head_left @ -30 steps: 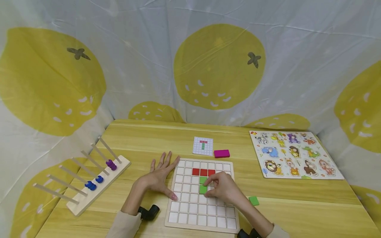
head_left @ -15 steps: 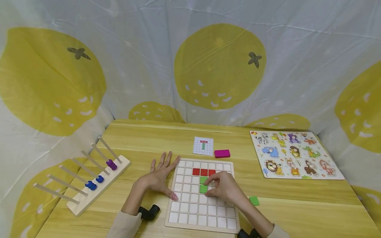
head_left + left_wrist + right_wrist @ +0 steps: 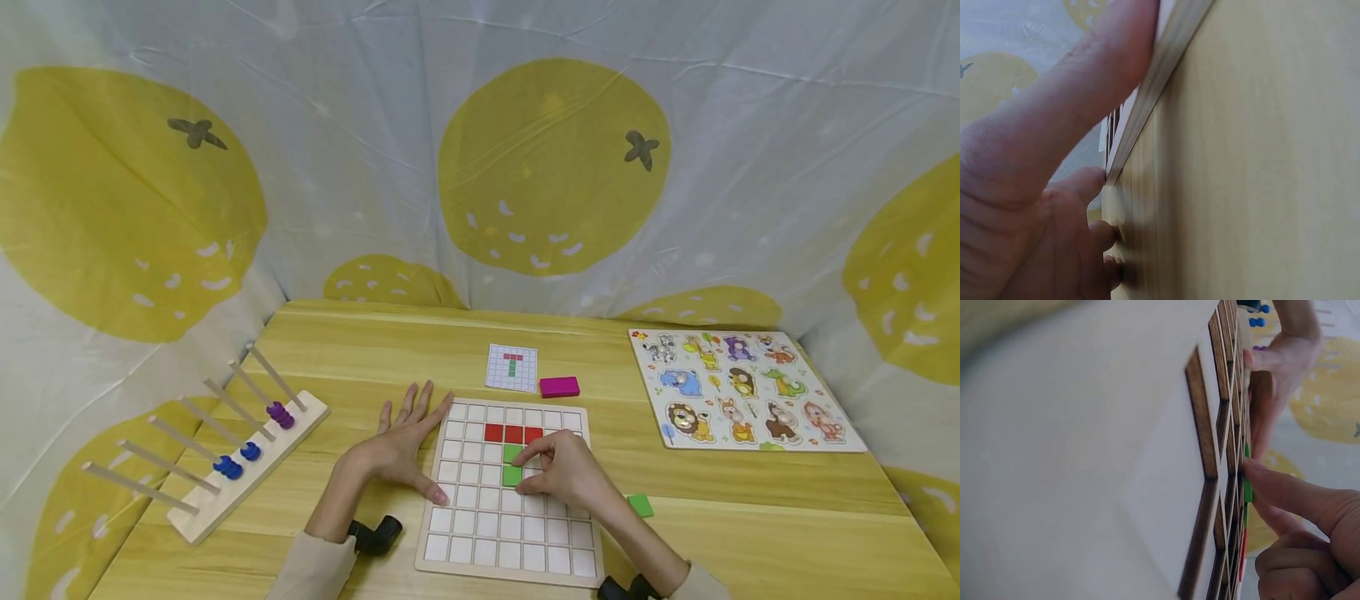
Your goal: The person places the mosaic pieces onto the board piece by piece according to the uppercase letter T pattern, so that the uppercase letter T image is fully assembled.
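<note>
A wooden grid board with white squares lies on the table. Three red tiles form a row in it, with a green tile below the middle one. My right hand pinches another green tile between thumb and index finger, just under the first. In the right wrist view that green tile sits at the board's surface by the thumb. Fingers spread, my left hand rests at the board's left edge, its thumb on the frame. A loose green tile lies right of the board.
Behind the board lie a pattern card with a red and green T, and a magenta block. An animal puzzle is at right. A peg rack with blue and purple beads stands at left.
</note>
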`<action>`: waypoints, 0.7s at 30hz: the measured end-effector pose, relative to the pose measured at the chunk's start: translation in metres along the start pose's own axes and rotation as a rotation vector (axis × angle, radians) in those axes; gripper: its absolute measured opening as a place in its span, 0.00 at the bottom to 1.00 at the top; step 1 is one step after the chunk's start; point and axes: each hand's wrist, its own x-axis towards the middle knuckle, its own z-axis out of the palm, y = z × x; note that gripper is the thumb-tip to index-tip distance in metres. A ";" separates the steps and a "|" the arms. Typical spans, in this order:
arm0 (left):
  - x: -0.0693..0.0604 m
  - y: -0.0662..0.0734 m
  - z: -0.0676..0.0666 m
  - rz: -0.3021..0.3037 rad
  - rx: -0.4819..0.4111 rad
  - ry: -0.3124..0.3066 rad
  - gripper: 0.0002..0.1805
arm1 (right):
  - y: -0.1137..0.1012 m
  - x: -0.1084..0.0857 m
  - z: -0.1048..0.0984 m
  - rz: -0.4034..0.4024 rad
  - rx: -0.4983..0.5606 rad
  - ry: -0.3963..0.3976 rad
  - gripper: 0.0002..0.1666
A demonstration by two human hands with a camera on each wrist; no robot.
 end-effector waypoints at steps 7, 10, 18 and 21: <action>0.000 0.000 0.000 0.005 0.006 -0.002 0.81 | 0.001 0.000 0.000 -0.004 0.002 -0.008 0.15; 0.000 -0.001 0.000 0.006 0.008 -0.001 0.81 | 0.001 0.000 -0.001 0.000 -0.002 -0.012 0.15; 0.000 -0.001 0.001 0.006 0.009 0.000 0.81 | 0.003 0.000 -0.001 0.014 -0.002 -0.019 0.14; 0.000 0.000 0.000 0.006 0.007 -0.001 0.80 | 0.004 0.001 -0.001 0.013 0.001 -0.021 0.14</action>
